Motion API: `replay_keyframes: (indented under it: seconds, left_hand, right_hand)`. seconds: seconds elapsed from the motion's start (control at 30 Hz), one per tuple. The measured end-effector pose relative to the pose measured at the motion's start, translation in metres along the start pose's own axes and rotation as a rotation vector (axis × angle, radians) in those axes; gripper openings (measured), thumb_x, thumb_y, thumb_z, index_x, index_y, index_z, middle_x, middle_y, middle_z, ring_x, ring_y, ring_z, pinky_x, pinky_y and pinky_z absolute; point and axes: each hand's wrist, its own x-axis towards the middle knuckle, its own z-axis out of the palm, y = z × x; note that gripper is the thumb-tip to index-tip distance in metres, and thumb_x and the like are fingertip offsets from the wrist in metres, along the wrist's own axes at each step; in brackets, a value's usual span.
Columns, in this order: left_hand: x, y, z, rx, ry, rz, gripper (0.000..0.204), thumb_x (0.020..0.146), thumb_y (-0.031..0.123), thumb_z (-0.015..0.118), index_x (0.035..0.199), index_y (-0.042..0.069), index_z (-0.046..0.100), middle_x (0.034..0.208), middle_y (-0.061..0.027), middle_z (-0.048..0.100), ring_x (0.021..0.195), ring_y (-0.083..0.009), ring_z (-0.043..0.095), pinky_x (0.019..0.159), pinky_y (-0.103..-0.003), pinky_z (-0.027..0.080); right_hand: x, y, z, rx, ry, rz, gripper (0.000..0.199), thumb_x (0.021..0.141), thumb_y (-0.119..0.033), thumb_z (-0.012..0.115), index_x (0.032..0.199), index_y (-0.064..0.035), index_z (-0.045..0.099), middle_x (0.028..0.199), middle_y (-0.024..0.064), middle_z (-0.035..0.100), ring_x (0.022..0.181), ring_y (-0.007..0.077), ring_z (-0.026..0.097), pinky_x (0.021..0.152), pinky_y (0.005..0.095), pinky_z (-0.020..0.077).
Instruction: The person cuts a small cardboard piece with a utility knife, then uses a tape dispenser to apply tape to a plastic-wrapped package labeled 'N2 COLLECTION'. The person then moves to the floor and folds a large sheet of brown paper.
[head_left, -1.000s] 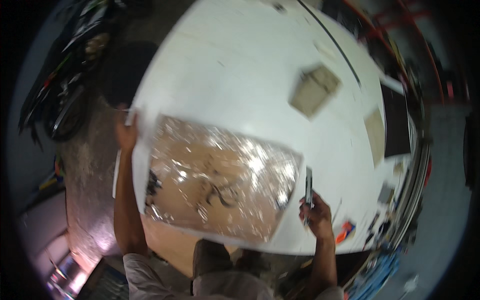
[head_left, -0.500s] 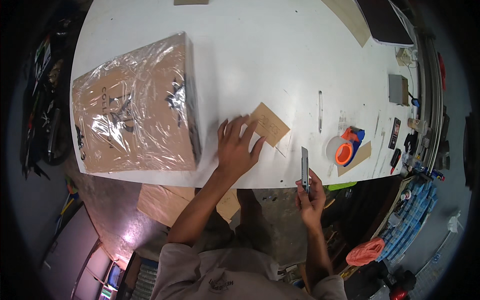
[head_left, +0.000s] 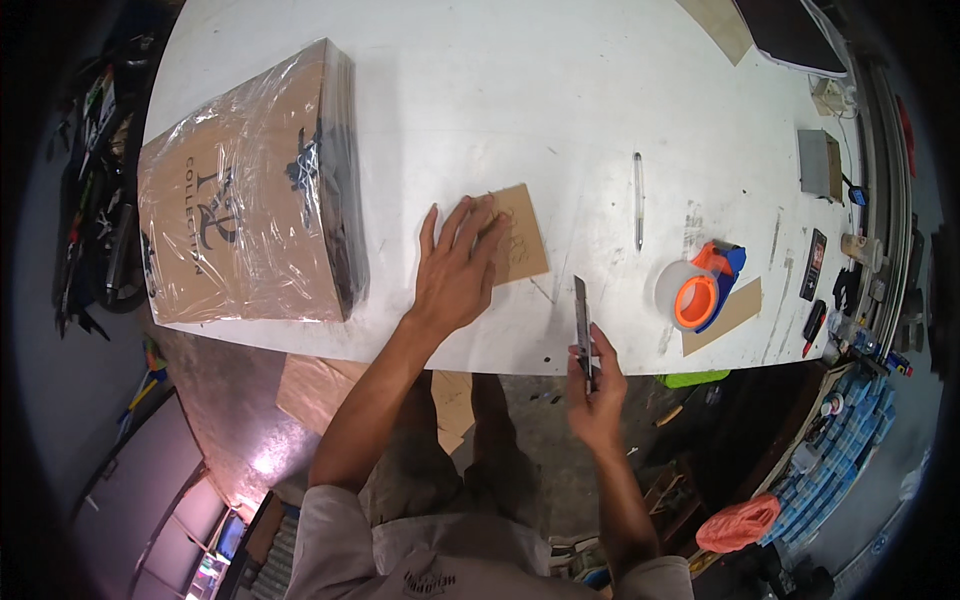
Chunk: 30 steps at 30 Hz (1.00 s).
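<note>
One lettered card point(head_left: 525, 235) under left hand point(head_left: 456, 262), black-printed wrapped carton point(head_left: 250, 190)

Dark printed lettering point(head_left: 193, 205) and a large stylised mark point(head_left: 218, 236) run down the plastic-wrapped carton point(head_left: 275, 265) at frame left; handwriting point(head_left: 517, 238) marks the small cardboard piece point(head_left: 531, 255) at center; dark print point(head_left: 430, 583) crosses the grey shirt point(head_left: 470, 545) at bottom center.

Card point(head_left: 525, 236) partly under left hand point(head_left: 455, 268)
</note>
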Motion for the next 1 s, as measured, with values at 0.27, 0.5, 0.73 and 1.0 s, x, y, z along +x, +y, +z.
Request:
replay_keyframes:
  seconds: [0.27,0.5,0.73,1.0]
  left_hand:
    - [0.004,0.008,0.007,-0.039,0.055,-0.021,0.068,0.086,0.030,0.077,0.148,0.013,0.055,0.159,-0.0101,0.044,0.148,-0.0351,0.038,0.123,-0.062,0.022]
    - [0.004,0.009,0.005,-0.004,0.038,-0.034,0.067,0.084,0.030,0.075,0.146,0.011,0.059,0.157,-0.0112,0.048,0.148,-0.0329,0.040,0.124,-0.060,0.020]
    - [0.004,0.006,0.008,0.010,0.044,-0.025,0.066,0.084,0.031,0.073,0.145,0.008,0.059,0.159,-0.0112,0.046,0.148,-0.0337,0.039,0.124,-0.061,0.020]
    - [0.006,0.005,0.010,-0.015,0.025,0.003,0.064,0.089,0.033,0.072,0.144,0.002,0.059,0.161,-0.0120,0.045,0.152,-0.0295,0.037,0.127,-0.056,0.020]
  right_hand:
    - [0.083,-0.037,0.057,-0.206,0.007,-0.420,0.055,0.095,0.011,0.054,0.148,0.0081,0.046,0.120,0.0274,0.062,0.098,0.0393,0.070,0.079,0.0416,0.0585]
    - [0.094,-0.025,0.071,-0.258,-0.004,-0.430,0.060,0.092,0.012,0.055,0.151,0.0069,0.045,0.127,0.0272,0.059,0.097,0.0402,0.072,0.076,0.0429,0.0608]
    - [0.096,-0.021,0.074,-0.296,-0.019,-0.428,0.062,0.090,0.013,0.054,0.152,0.0064,0.044,0.131,0.0267,0.057,0.097,0.0406,0.072,0.074,0.0429,0.0623]
    - [0.095,-0.022,0.077,-0.325,0.000,-0.438,0.064,0.090,0.013,0.055,0.152,0.0058,0.044,0.130,0.0274,0.057,0.097,0.0422,0.073,0.074,0.0430,0.0627]
